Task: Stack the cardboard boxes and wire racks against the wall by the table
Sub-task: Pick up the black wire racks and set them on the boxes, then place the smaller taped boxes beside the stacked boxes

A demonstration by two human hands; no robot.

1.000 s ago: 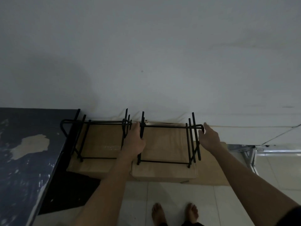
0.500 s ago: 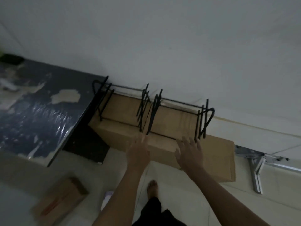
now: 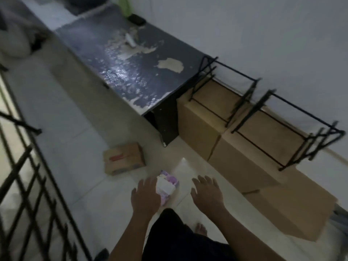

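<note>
Two black wire racks sit on a row of cardboard boxes against the white wall at the right of the frame, just beside the end of a dark, peeling table (image 3: 131, 72). The near rack (image 3: 224, 95) stands on the box next to the table (image 3: 199, 129); the far rack (image 3: 288, 132) rests on the second box (image 3: 244, 157), its lower right foot close to that box's edge. A longer, lower box (image 3: 293, 208) lies at lower right, in front of the row.

The stack looks nearly done, but a small cardboard box (image 3: 123, 158) lies apart on the tiled floor at lower centre, seemingly the next piece to fetch. The risks appear to be underfoot and overhead: a purple-and-white packet (image 3: 167, 185) lies on the tiles between the hands, where a bare foot might catch it, and a bump against the boxes could tip the far rack off its perch.

Both arms reach forward from the bottom of the frame, palms down. The left hand (image 3: 146, 196) is empty, fingers spread and relaxed, overlapping the packet in the view; whether it touches is unclear. The right hand (image 3: 207, 193) is likewise unclenched and holds nothing.
</note>
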